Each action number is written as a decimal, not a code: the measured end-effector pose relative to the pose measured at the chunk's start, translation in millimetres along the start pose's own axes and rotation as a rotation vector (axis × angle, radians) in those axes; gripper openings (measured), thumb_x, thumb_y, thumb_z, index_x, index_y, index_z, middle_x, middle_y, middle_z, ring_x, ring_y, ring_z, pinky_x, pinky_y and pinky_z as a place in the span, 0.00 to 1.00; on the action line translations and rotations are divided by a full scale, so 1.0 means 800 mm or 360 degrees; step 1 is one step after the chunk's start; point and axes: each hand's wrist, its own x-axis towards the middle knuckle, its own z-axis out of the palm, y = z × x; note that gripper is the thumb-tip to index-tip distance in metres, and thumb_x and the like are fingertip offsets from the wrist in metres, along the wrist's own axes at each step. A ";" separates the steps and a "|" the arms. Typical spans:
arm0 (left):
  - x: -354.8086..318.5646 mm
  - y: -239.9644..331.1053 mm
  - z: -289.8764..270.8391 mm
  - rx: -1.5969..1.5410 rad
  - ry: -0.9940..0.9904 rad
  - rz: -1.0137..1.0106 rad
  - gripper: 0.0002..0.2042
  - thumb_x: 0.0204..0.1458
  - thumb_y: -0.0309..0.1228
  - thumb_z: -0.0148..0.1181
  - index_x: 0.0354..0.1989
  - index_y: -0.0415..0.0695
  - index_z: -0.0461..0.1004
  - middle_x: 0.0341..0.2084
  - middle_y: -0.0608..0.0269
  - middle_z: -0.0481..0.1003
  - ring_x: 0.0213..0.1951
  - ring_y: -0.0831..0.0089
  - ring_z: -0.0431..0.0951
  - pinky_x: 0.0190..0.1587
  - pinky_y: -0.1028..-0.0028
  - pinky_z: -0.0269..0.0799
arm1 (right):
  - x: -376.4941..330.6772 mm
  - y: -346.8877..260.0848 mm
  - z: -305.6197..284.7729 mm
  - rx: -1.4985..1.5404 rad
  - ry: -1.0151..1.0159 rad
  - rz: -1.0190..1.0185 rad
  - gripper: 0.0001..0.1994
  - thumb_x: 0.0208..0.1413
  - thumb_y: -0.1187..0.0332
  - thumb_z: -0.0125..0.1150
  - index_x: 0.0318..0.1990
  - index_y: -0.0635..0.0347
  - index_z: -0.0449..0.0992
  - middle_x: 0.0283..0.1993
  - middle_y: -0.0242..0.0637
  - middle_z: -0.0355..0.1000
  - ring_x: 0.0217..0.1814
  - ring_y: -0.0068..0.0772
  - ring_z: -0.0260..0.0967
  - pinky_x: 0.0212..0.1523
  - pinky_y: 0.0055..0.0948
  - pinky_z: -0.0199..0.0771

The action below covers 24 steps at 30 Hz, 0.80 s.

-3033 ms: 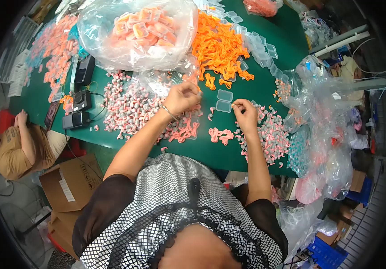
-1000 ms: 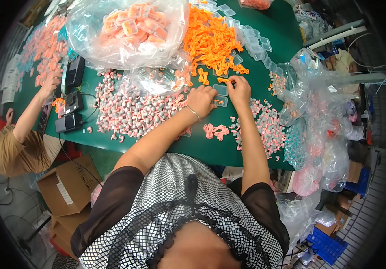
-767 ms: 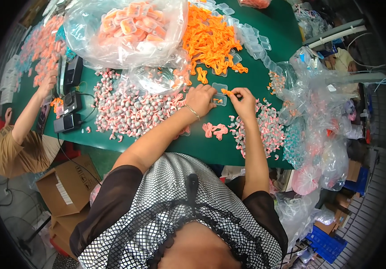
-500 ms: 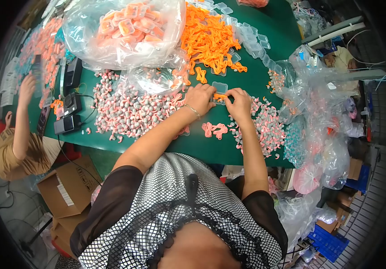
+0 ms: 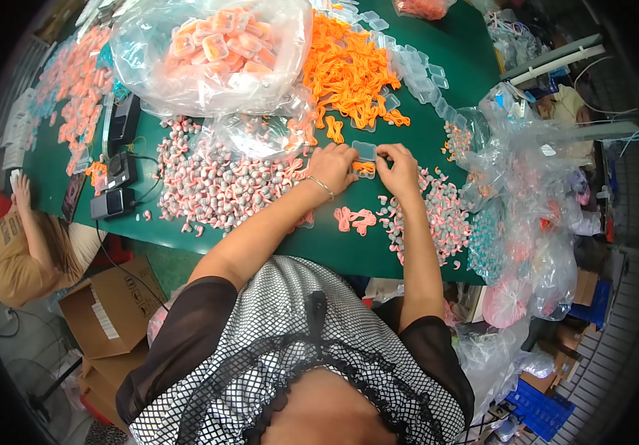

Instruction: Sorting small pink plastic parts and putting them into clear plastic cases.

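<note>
Between my hands a small clear plastic box (image 5: 364, 151) lies with its lid raised on the far side. A bundled orange cord (image 5: 364, 169) sits in its near half. My left hand (image 5: 333, 165) grips the box's left side, fingers bent. At the right side my right hand (image 5: 399, 170) has its thumb and fingers closed on the box's edge near the lid; the exact contact is partly hidden. Two pink cord bundles (image 5: 355, 219) rest on the green table (image 5: 282, 243) nearer to me. Just beyond the box is a loose orange cord bundle (image 5: 335, 129).
Piles of grey-and-pink pieces (image 5: 223, 178) flank my forearms. Farther off are a heap of orange cords (image 5: 345, 67), empty clear boxes (image 5: 417, 74) and a big plastic bag (image 5: 137, 55) of filled boxes. Black devices (image 5: 112, 204) stand left, near a co-worker (image 5: 26, 252).
My right fingers have shifted from the orange cord toward the box's right edge, uncovering more cord. At the left, the co-worker's raised arm has come down toward their body.
</note>
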 end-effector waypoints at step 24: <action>0.011 -0.004 0.004 -0.0098 0.0132 0.0286 0.10 0.49 0.37 0.57 0.37 0.45 0.74 0.30 0.60 0.70 0.36 0.61 0.72 0.38 0.64 0.63 | -0.020 -0.016 -0.011 0.0291 -0.0118 -0.0259 0.13 0.46 0.74 0.61 0.41 0.65 0.72 0.37 0.45 0.71 0.40 0.48 0.69 0.40 0.36 0.69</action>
